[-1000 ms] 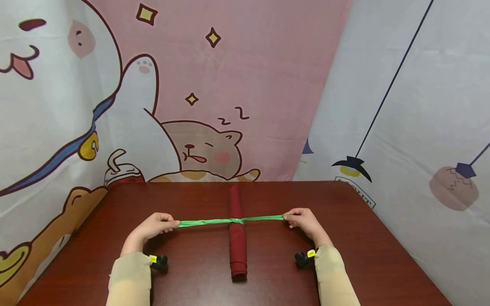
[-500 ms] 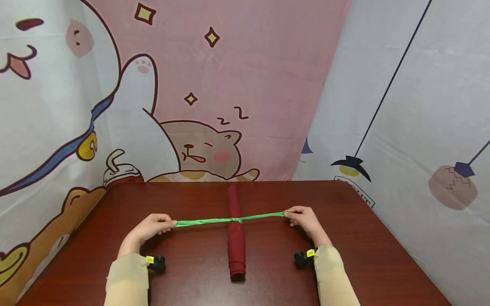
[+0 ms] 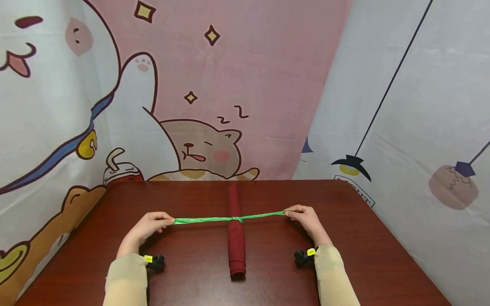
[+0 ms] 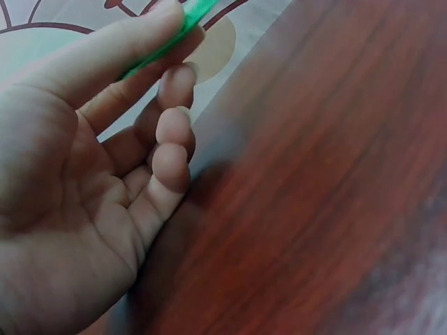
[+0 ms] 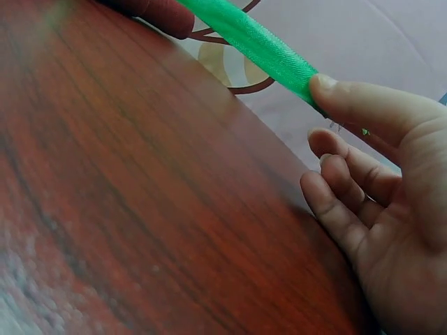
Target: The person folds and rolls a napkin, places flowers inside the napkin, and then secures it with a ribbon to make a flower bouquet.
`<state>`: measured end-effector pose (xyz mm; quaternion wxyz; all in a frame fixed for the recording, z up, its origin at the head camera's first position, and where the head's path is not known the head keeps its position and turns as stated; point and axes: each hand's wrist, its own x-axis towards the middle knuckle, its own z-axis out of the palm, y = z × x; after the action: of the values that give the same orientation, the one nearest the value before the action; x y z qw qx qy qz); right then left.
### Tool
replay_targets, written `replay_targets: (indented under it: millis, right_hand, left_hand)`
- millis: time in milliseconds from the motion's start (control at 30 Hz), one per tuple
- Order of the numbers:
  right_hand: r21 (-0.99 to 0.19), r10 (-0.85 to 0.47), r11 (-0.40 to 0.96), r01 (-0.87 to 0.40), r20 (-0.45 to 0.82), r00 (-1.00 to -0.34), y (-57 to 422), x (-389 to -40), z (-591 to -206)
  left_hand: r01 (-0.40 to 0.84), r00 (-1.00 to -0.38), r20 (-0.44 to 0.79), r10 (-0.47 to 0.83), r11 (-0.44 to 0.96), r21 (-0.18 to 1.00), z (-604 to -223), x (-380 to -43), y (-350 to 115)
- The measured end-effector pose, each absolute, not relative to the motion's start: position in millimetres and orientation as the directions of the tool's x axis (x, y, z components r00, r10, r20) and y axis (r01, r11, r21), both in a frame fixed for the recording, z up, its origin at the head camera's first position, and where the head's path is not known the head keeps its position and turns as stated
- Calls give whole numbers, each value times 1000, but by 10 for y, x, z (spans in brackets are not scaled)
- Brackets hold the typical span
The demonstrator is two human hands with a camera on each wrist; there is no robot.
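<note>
A rolled dark red cloth (image 3: 237,246) lies lengthwise on the table, pointing away from me. Round its middle runs a green ribbon (image 3: 203,220), crossed or knotted on top of the roll. My left hand (image 3: 151,225) pinches one ribbon end between thumb and forefinger, out to the left. On the other side my right hand (image 3: 304,219) pinches the opposite end the same way. Both ribbon lengths are stretched nearly straight. In the right wrist view the ribbon (image 5: 258,49) leads from the thumb tip toward the roll (image 5: 167,15); the other fingers are loosely curled.
The brown wooden table (image 3: 275,272) has its far edge against a cartoon-printed curtain (image 3: 275,85). Black wrist cameras, one on the left (image 3: 157,263) and one on the right (image 3: 302,258), sit at the inner side of each sleeve.
The right hand has risen slightly, so its ribbon length now slopes upward to the right. My left hand has shifted a little to the left. Both pinches stay the same.
</note>
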<state>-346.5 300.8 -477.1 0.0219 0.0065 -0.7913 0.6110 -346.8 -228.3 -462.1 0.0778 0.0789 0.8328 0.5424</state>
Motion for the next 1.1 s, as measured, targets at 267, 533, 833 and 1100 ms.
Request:
replay_targets:
  millis: [267, 533, 833, 1100]
  right_hand:
    - [-972, 0, 233, -38, 39, -999, 3019, -3467, -4769]
    - [-963, -1, 248, -102, 105, -994, 3019, -3452, -4769]
    - [-941, -8, 299, -160, 165, -986, 3015, -3453, -4773]
    - [-923, 27, 376, -81, 98, -995, 2899, -3296, -4556]
  left_hand:
    - [45, -980, -38, 193, 404, 914, -4658, -3454, -2289]
    - [32, -985, -34, 171, 371, 928, -4677, -3454, -2313]
    - [66, -988, 15, 152, 340, 938, -4694, -3451, -2322]
    - [112, -981, 50, 189, 338, 934, -4715, -3436, -2366]
